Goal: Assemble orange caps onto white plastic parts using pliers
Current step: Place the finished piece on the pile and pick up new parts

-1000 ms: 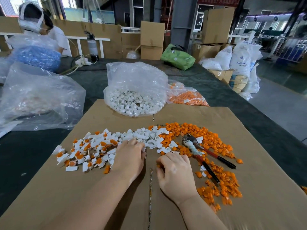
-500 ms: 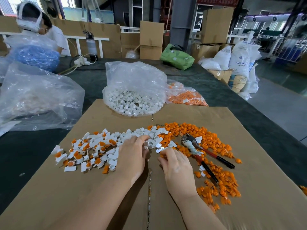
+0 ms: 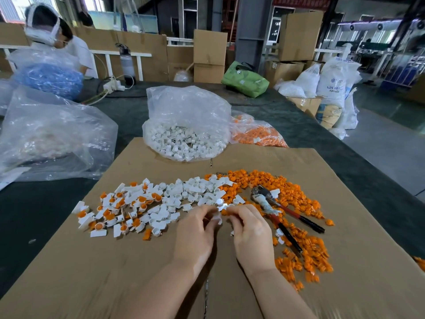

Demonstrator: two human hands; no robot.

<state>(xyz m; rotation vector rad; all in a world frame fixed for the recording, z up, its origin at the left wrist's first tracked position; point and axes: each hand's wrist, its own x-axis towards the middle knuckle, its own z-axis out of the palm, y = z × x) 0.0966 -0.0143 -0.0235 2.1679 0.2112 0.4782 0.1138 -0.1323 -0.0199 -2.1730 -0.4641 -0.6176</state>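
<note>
Dark grey tabletop, with a flattened cardboard sheet on its near part. Behind the sheet: clear bag of white parts, resting partly on the sheet's far edge; bag of orange caps just right of it. Large clear bag at left. Far end: blue-filled bag, green bag, power strip.
</note>
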